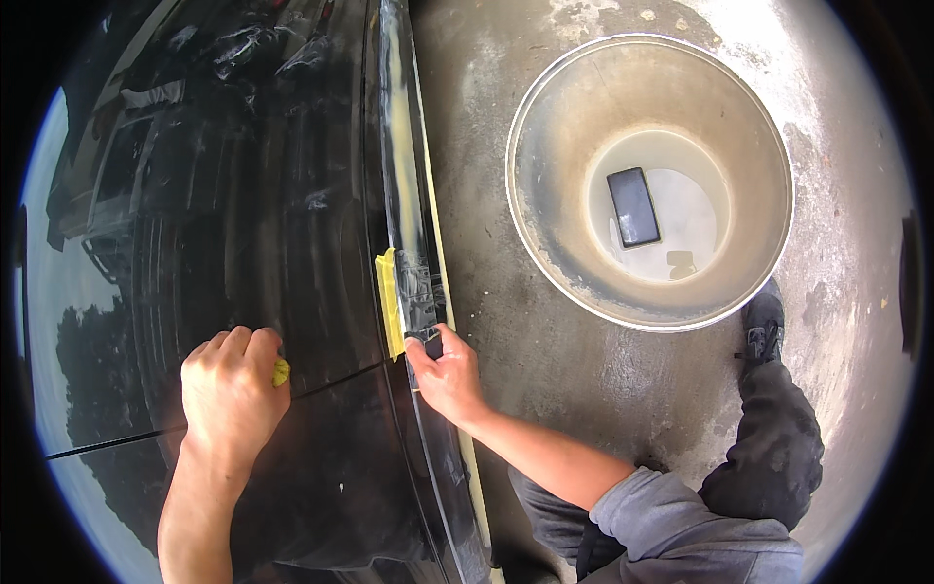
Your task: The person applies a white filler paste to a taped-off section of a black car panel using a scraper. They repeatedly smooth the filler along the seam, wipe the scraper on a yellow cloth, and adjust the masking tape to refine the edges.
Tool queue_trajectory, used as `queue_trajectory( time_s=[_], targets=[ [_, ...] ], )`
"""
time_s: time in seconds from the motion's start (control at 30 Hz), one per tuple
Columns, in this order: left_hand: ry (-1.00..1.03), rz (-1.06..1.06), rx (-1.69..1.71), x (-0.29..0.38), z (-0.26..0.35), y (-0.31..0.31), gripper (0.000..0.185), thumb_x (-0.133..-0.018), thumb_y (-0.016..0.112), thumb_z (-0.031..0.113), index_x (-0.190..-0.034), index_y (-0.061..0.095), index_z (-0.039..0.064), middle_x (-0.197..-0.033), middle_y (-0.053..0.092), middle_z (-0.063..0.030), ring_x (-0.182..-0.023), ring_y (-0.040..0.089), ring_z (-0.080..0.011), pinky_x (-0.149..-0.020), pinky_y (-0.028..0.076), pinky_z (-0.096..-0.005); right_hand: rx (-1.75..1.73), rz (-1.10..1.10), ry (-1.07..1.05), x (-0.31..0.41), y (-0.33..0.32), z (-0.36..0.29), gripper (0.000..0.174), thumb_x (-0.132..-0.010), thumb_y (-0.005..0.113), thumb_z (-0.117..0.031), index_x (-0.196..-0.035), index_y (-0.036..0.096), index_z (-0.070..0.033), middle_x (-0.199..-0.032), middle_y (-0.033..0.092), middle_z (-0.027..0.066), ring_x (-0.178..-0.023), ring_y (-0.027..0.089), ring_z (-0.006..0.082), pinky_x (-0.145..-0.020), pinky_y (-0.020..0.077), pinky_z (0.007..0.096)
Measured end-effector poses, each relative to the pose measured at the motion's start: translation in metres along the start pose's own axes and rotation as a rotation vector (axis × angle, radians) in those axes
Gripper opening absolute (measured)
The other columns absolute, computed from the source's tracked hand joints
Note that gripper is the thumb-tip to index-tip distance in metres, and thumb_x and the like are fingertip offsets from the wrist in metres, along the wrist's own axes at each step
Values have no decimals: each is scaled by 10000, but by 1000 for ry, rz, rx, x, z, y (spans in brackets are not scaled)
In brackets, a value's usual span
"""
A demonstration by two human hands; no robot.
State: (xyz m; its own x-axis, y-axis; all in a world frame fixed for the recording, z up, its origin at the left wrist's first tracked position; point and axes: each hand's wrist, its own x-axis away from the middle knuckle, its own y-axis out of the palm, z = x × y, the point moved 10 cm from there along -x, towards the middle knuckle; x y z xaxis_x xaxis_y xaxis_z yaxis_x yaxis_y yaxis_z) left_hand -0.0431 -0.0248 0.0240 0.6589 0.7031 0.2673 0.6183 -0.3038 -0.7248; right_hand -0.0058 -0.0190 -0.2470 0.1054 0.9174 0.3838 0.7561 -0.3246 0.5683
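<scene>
My left hand (232,387) is closed in a fist around a yellow wad (281,372), mostly hidden by the fingers, in front of the glossy black car door panel (306,219). My right hand (449,372) pinches a small dark flat piece (433,346), possibly sandpaper, against the sill (417,292) below the doors. Its underside is hidden. Just above that hand, the sill surface is grey and wet-looking. Farther along runs a smooth cream patch of filler (401,146). A strip of yellow masking tape (390,303) sticks to the door's lower edge beside the grey area.
A large round bucket (536,248) stands on the stained concrete floor (496,306) to the right. Shallow cloudy water (686,212) fills its bottom, and a dark rectangular block (633,208) lies in it. My shoe (764,321) is close to the bucket's rim.
</scene>
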Motion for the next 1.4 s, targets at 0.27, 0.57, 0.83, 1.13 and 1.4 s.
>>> queue_trajectory(
  time_s=[0.27,0.57,0.83,1.13,1.4],
  targets=[
    [-2,7,3,1,0,0,146,-778,736,147,-878,634,121,-878,613,-34,-903,597,-233,-821,467,-391,80,-33,1,9,-1,6,174,-962,678,-154,-1014,679,12,-749,697,75,-660,627,98,-646,522,315],
    [-14,1,12,5,-2,3,146,-785,737,153,-883,633,123,-880,612,-33,-910,598,-234,-828,466,-392,130,-5,-14,-3,-1,6,197,-943,685,-164,-956,647,29,-729,701,142,-621,629,163,-633,515,369],
    [-55,24,33,0,-5,-2,146,-792,738,158,-887,632,125,-881,612,-33,-916,599,-234,-833,466,-393,-157,-27,13,27,-24,29,112,-974,708,-116,-985,692,-6,-797,660,-43,-730,560,23,-634,471,245],
    [-85,-1,30,-1,-7,0,146,-799,739,163,-891,631,128,-883,612,-32,-923,600,-234,-839,465,-394,10,-16,-12,18,-6,7,225,-948,713,-191,-1003,672,23,-829,740,131,-727,681,190,-716,540,345],
    [3,27,7,-2,2,-3,146,-805,739,168,-895,631,130,-885,612,-32,-929,600,-234,-845,465,-396,28,-4,35,4,-2,3,172,-968,683,-150,-1031,693,10,-840,756,122,-790,719,160,-739,558,345]
  ],
)
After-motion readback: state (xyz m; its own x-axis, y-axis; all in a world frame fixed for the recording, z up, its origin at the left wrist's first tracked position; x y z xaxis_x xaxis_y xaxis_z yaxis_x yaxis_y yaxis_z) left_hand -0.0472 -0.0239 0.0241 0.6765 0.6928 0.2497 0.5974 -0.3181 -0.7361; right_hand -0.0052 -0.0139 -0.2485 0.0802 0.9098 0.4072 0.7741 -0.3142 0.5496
